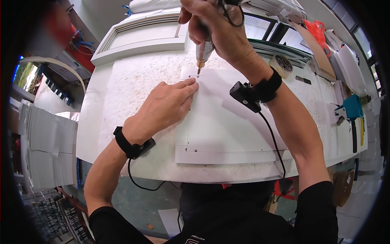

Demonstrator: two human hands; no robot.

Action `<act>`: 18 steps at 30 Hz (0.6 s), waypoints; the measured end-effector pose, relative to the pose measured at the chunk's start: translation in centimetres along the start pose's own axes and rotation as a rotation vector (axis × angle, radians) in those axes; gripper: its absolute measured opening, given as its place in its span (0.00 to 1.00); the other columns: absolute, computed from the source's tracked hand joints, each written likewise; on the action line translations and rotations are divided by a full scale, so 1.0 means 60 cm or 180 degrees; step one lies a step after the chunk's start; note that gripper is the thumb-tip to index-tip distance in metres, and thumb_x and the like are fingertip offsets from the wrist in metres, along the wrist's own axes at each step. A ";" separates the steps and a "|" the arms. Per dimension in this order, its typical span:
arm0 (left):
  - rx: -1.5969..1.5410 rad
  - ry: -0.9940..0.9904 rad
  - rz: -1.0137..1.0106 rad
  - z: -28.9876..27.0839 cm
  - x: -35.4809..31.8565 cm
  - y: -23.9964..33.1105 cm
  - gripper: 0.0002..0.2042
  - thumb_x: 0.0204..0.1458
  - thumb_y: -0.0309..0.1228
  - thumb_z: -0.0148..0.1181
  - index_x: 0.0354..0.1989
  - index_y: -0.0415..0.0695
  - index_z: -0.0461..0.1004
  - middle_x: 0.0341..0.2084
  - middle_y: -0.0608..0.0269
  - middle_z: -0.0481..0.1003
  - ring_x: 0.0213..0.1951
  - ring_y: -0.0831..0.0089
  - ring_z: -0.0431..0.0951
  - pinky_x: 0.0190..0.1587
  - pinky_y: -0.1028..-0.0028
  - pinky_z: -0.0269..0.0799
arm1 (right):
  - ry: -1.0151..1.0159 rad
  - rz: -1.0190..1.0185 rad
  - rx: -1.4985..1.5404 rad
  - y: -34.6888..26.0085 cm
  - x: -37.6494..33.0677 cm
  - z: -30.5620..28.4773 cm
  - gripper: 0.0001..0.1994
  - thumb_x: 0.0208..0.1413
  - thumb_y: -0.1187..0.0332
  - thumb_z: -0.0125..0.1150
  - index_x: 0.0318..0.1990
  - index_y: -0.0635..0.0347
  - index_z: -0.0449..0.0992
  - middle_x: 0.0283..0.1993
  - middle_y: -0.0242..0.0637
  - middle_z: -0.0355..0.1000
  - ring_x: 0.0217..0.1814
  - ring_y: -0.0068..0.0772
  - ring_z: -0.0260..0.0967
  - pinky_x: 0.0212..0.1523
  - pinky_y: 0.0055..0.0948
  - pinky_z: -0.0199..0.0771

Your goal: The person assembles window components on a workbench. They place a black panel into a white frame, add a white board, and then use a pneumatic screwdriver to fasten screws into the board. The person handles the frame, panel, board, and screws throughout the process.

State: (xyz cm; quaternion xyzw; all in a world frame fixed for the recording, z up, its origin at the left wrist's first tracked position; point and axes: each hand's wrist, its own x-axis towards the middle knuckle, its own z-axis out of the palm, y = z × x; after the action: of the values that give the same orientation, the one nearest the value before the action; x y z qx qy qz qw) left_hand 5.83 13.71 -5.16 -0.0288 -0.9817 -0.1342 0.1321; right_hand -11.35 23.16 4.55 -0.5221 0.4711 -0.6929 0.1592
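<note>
Right hand (pixel 215 28) gripping slim silver powered screwdriver (pixel 204 51), tip on flat white rectangular panel (pixel 227 122); left hand (pixel 164 107) open, fingertips (pixel 191 83) pressing panel beside tip.

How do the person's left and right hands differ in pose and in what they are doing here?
The left hand lies flat, fingertips pressing the white panel; the right hand is raised and closed around a powered screwdriver. The left holds nothing; the right points the tool's tip down at the panel. Both wear black wrist straps with cables.

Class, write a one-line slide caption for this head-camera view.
Right hand holds a powered screwdriver upright over a white panel while left hand presses it flat.
</note>
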 end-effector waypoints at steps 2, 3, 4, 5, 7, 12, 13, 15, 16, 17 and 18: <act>0.0006 0.0030 0.0024 0.000 0.000 0.003 0.16 0.59 0.26 0.58 0.56 0.41 0.80 0.53 0.54 0.81 0.34 0.56 0.80 0.46 0.64 0.76 | 0.0258 -0.0366 -0.0046 -0.049 -0.003 -0.019 0.14 0.67 0.58 0.60 0.33 0.58 0.74 0.27 0.34 0.74 0.18 0.15 0.66 0.16 0.18 0.67; 0.0007 0.0062 0.0039 -0.003 0.002 0.005 0.16 0.59 0.26 0.58 0.55 0.41 0.80 0.51 0.54 0.82 0.33 0.56 0.80 0.45 0.64 0.76 | 0.0369 -0.0576 -0.0085 -0.080 -0.010 -0.029 0.15 0.67 0.57 0.60 0.34 0.59 0.74 0.28 0.35 0.74 0.18 0.16 0.66 0.17 0.19 0.66; -0.0028 0.0026 -0.0045 -0.010 0.005 0.002 0.14 0.59 0.25 0.60 0.53 0.40 0.81 0.48 0.54 0.82 0.32 0.58 0.80 0.43 0.65 0.77 | 0.0402 -0.0564 -0.0024 -0.108 -0.021 -0.041 0.15 0.67 0.56 0.60 0.34 0.59 0.74 0.29 0.35 0.74 0.18 0.16 0.65 0.17 0.19 0.66; -0.0103 -0.0016 -0.0092 -0.013 0.013 0.002 0.13 0.59 0.25 0.61 0.51 0.40 0.81 0.46 0.54 0.83 0.31 0.60 0.80 0.42 0.66 0.77 | 0.0516 -0.0583 -0.0063 -0.130 -0.038 -0.055 0.16 0.67 0.55 0.59 0.35 0.58 0.73 0.30 0.34 0.73 0.17 0.16 0.64 0.17 0.20 0.65; -0.0472 -0.0060 -0.0284 -0.008 0.036 0.023 0.11 0.59 0.25 0.63 0.48 0.39 0.82 0.41 0.55 0.84 0.31 0.63 0.80 0.40 0.68 0.78 | 0.0765 -0.0555 -0.0156 -0.163 -0.072 -0.097 0.17 0.67 0.53 0.58 0.37 0.58 0.72 0.31 0.32 0.72 0.16 0.16 0.62 0.17 0.20 0.63; -0.1091 0.0100 -0.0016 0.033 0.101 0.111 0.09 0.58 0.27 0.66 0.45 0.39 0.81 0.34 0.57 0.82 0.31 0.67 0.80 0.38 0.71 0.78 | 0.0806 -0.0673 -0.0456 -0.196 -0.173 -0.206 0.17 0.71 0.54 0.50 0.41 0.60 0.71 0.31 0.31 0.68 0.17 0.16 0.55 0.22 0.23 0.60; -0.1123 0.0108 0.0084 0.049 0.117 0.125 0.09 0.58 0.26 0.67 0.46 0.39 0.80 0.34 0.57 0.82 0.31 0.67 0.80 0.38 0.71 0.78 | 0.0729 -0.0632 -0.0509 -0.202 -0.193 -0.227 0.17 0.72 0.54 0.46 0.43 0.61 0.71 0.31 0.32 0.66 0.19 0.16 0.53 0.25 0.24 0.59; -0.1244 0.0002 0.0110 0.070 0.145 0.143 0.10 0.59 0.28 0.66 0.47 0.40 0.80 0.33 0.55 0.81 0.31 0.66 0.79 0.38 0.69 0.77 | 0.1140 -0.0547 -0.0463 -0.207 -0.222 -0.220 0.16 0.72 0.55 0.48 0.43 0.60 0.72 0.31 0.32 0.67 0.19 0.15 0.54 0.25 0.24 0.58; -0.1313 -0.0054 0.0107 0.077 0.156 0.149 0.10 0.59 0.29 0.66 0.47 0.40 0.80 0.33 0.55 0.81 0.31 0.66 0.79 0.38 0.68 0.76 | 0.1142 -0.0603 -0.0287 -0.201 -0.236 -0.230 0.16 0.72 0.56 0.48 0.45 0.60 0.72 0.31 0.33 0.67 0.19 0.15 0.54 0.24 0.23 0.58; -0.1345 -0.0118 0.0068 0.081 0.164 0.151 0.10 0.59 0.29 0.65 0.47 0.40 0.80 0.33 0.54 0.81 0.32 0.65 0.79 0.38 0.67 0.76 | 0.1181 -0.0591 -0.0287 -0.203 -0.245 -0.233 0.16 0.72 0.56 0.48 0.46 0.60 0.72 0.32 0.33 0.67 0.19 0.15 0.54 0.24 0.23 0.58; -0.1304 -0.0073 0.0079 0.087 0.170 0.149 0.09 0.59 0.30 0.64 0.44 0.38 0.81 0.33 0.52 0.81 0.33 0.61 0.80 0.40 0.65 0.76 | 0.1207 -0.0580 -0.0263 -0.204 -0.252 -0.229 0.16 0.72 0.56 0.48 0.47 0.61 0.72 0.32 0.33 0.67 0.19 0.15 0.54 0.24 0.22 0.58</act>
State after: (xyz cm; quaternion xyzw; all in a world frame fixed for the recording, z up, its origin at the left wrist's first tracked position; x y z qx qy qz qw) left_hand -4.47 23.93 -4.99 -0.0686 -0.9349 -0.3291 0.1139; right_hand -13.90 46.79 5.73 -0.4288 0.4715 -0.7704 -0.0171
